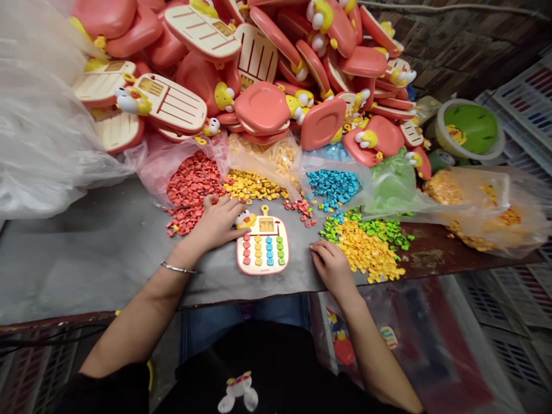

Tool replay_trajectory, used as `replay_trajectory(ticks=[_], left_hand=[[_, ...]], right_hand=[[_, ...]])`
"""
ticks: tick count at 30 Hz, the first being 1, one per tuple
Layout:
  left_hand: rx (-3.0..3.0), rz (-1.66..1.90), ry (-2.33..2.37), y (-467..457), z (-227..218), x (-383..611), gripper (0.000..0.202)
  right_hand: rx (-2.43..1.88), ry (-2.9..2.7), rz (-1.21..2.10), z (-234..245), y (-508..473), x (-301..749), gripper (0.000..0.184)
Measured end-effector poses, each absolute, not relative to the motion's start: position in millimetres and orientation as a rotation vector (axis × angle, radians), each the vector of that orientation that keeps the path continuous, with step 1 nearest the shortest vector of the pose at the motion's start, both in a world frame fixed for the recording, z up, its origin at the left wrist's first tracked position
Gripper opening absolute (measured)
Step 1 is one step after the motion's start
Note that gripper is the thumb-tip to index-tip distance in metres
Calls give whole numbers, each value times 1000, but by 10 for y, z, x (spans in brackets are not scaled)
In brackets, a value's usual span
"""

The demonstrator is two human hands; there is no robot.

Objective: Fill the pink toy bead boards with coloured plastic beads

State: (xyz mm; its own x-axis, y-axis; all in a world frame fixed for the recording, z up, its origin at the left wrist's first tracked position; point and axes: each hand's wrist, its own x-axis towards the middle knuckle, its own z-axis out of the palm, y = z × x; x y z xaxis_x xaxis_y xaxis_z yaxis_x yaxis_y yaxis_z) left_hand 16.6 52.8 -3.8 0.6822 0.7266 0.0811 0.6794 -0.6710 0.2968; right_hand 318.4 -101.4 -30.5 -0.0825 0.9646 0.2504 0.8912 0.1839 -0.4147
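A cream toy board [263, 266] with a pink rim and a yellow duck head lies face up on the grey table. Its four slots hold small red, yellow, blue and green buttons in upright columns. My left hand [219, 222] grips the board's upper left corner, thumb on the face and forefinger by the duck head; its other fingers reach over the red buttons [194, 184]. Right of the board, my right hand [334, 265] rests on the table with curled fingers, beside a heap of yellow pieces [366, 250]. What its fingertips hold, if anything, is hidden.
Behind the work area, pink-backed toy boards [263, 106] are piled high. Yellow [254, 185], blue [334, 187] and green buttons [388, 233] spill from plastic bags. A bag of orange-yellow pieces [483, 210] and a green-bottomed tub [470, 129] stand right; clear plastic bulges left.
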Motion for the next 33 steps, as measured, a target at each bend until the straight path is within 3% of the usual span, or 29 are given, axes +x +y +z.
replay_trajectory(ticks=[11, 19, 28, 33], left_hand=[[2618, 296, 1140, 514, -10, 189, 37], [2627, 276, 1147, 512, -3, 195, 38], [2595, 292, 1144, 514, -10, 199, 36], [2632, 277, 1139, 517, -12, 201, 38]], right_hand=[[-1638, -1849, 441, -211, -873, 3185, 15], [-1314, -2046, 667, 26, -148, 2860, 12], [-1325, -2154, 855, 12, 222, 2779, 16], [-1323, -2103, 1164, 10, 416, 2828, 12]])
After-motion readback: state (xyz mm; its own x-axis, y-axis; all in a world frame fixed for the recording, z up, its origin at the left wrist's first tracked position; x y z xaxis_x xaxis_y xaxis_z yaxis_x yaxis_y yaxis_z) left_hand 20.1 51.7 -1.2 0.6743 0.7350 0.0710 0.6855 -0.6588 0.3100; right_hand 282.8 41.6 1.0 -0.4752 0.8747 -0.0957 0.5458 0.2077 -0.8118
